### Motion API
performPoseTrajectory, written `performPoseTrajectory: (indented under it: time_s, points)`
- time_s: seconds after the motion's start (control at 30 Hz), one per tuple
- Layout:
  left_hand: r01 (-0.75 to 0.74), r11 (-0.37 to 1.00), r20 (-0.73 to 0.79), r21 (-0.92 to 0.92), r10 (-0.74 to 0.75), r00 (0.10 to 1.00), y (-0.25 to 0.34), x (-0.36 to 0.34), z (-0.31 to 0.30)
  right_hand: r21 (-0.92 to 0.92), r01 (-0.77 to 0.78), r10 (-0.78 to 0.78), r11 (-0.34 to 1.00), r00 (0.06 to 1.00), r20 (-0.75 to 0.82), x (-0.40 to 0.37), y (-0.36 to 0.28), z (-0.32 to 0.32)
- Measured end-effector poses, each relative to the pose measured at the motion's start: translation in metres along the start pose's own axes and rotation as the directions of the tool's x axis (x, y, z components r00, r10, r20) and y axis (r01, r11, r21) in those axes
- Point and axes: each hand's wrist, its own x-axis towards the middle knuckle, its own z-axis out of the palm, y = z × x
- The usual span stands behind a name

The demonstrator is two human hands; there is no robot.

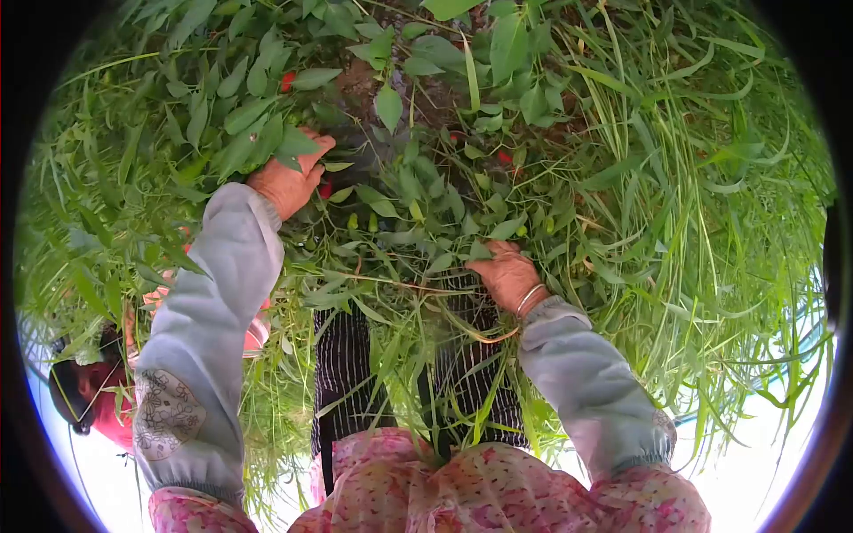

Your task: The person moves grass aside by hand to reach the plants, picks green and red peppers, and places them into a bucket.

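My left hand (pixel 291 176) reaches into a leafy pepper plant (pixel 253 133), and leaves cover part of its fingers. Its thumb and forefinger stand apart, with a red pepper (pixel 325 190) just below them. Farther right and lower, my right hand (pixel 510 277) is in the foliage with its fingers curled in beside a green leaf (pixel 481 250). Leaves hide its fingertips, so what they hold cannot be made out. Small green peppers (pixel 353 221) hang between the two hands. Another red pepper (pixel 505 157) shows above my right hand.
Tall grass (pixel 657 195) crowds the right side and mixes with the pepper plants. Dark soil (pixel 360 84) shows at the top middle. At the lower left, another person (pixel 111 391) is partly hidden by plants. My striped trouser legs (pixel 342 364) stand among grass blades.
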Motion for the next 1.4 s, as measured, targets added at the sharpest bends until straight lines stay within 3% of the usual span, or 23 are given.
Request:
performPoseTrajectory:
  time_s: [0.07, 0.1, 0.2, 0.23, 0.3, 0.4, 0.5, 0.57, 0.6, 0.63, 0.73, 0.77, 0.83, 0.9, 0.93, 0.97, 1.07, 1.1, 1.2, 1.23, 1.33, 1.4]
  points:
    - [-0.012, 1.000, 0.047, -0.011, 0.012, 0.999, -0.002, -0.001, 0.002, 0.004, -0.004, 0.004, 1.000, 0.998, 0.067, -0.011, 0.023, 0.007]
    - [-0.035, 0.999, 0.061, 0.009, 0.035, 0.998, 0.000, 0.001, -0.007, -0.050, -0.028, 0.040, 0.998, 0.967, 0.253, -0.013, 0.029, -0.002]
    - [-0.080, 0.997, 0.010, -0.022, 0.080, 0.997, 0.000, 0.004, -0.011, -0.247, 0.158, -0.191, 0.956, 0.974, -0.118, -0.019, 0.081, 0.055]
    - [-0.052, 0.996, 0.002, -0.068, 0.052, 0.999, 0.004, 0.005, -0.013, -0.141, 0.043, -0.063, 0.989, 0.989, -0.135, -0.015, 0.096, 0.080]
    - [-0.007, 0.988, 0.009, -0.155, 0.009, 1.000, 0.017, 0.011, -0.017, -0.167, 0.035, -0.067, 0.985, 0.980, -0.190, -0.014, 0.100, 0.082]
    - [-0.189, 0.982, -0.181, 0.010, 0.187, 0.966, 0.036, 0.020, -0.009, -0.192, 0.011, -0.046, 0.981, 0.983, -0.178, -0.020, 0.095, 0.081]
    - [-0.358, 0.916, -0.100, 0.183, 0.379, 0.920, 0.063, 0.033, -0.002, -0.208, -0.049, 0.033, 0.977, 0.996, -0.078, -0.019, 0.082, 0.070]
    - [-0.416, 0.892, 0.248, 0.174, 0.369, 0.896, 0.078, 0.034, 0.009, -0.205, -0.026, 0.023, 0.978, 1.000, -0.018, -0.016, 0.072, 0.050]
    - [-0.420, 0.893, 0.430, 0.164, 0.318, 0.845, 0.084, 0.025, 0.014, -0.189, 0.045, -0.044, 0.981, 0.999, 0.012, -0.020, 0.072, 0.039]
    - [-0.466, 0.854, 0.637, 0.232, 0.229, 0.736, 0.075, 0.020, 0.016, -0.174, 0.096, -0.093, 0.980, 0.995, 0.029, -0.021, 0.066, 0.034]
    - [-0.480, 0.816, 0.844, 0.322, -0.018, 0.536, 0.054, -0.013, 0.010, -0.107, 0.133, -0.135, 0.985, 0.991, -0.015, -0.019, 0.052, 0.029]
    - [-0.546, 0.755, 0.837, 0.363, -0.007, 0.547, 0.039, -0.025, 0.010, 0.052, 0.137, -0.134, 0.989, 0.989, -0.067, -0.015, 0.050, 0.035]
    - [-0.662, 0.619, 0.830, 0.423, 0.028, 0.557, -0.001, -0.053, 0.013, 0.063, 0.103, -0.106, 0.993, 0.994, 0.037, -0.012, 0.040, 0.032]
    - [-0.615, 0.646, 0.733, 0.452, 0.123, 0.668, -0.040, -0.065, 0.003, 0.087, 0.078, -0.086, 0.993, 0.992, 0.092, -0.007, 0.031, 0.021]
    - [-0.589, 0.665, 0.678, 0.460, 0.165, 0.716, -0.029, -0.060, -0.014, 0.116, 0.072, -0.084, 0.991, 0.991, 0.106, -0.006, 0.026, 0.016]
    - [-0.683, 0.612, 0.729, 0.399, 0.240, 0.641, -0.019, -0.056, -0.036, 0.142, 0.065, -0.083, 0.988, 0.989, 0.120, -0.005, 0.019, 0.010]
    - [-0.678, 0.623, 0.733, 0.390, 0.235, 0.638, -0.008, -0.053, -0.050, 0.193, 0.141, -0.125, 0.971, 0.988, -0.090, -0.004, 0.001, -0.005]
    - [-0.674, 0.628, 0.718, 0.389, 0.251, 0.649, -0.008, -0.056, -0.049, 0.132, 0.184, -0.170, 0.974, 0.980, -0.105, -0.003, -0.003, -0.012]
    - [-0.672, 0.627, 0.654, 0.394, 0.322, 0.685, -0.006, -0.062, -0.041, 0.037, 0.088, -0.077, 0.995, 0.971, -0.225, -0.010, -0.031, -0.033]
    - [-0.679, 0.616, 0.631, 0.400, 0.353, 0.691, -0.004, -0.064, -0.038, -0.093, 0.137, -0.159, 0.986, 0.944, -0.288, -0.013, -0.043, -0.050]
    - [-0.689, 0.634, 0.603, 0.351, 0.410, 0.684, 0.001, -0.063, -0.031, 0.058, 0.242, -0.214, 0.969, 0.929, -0.301, -0.014, -0.086, -0.100]
    - [-0.675, 0.673, 0.633, 0.303, 0.387, 0.670, 0.001, -0.061, -0.024, 0.282, 0.320, -0.250, 0.905, 0.934, -0.257, 0.011, -0.112, -0.117]
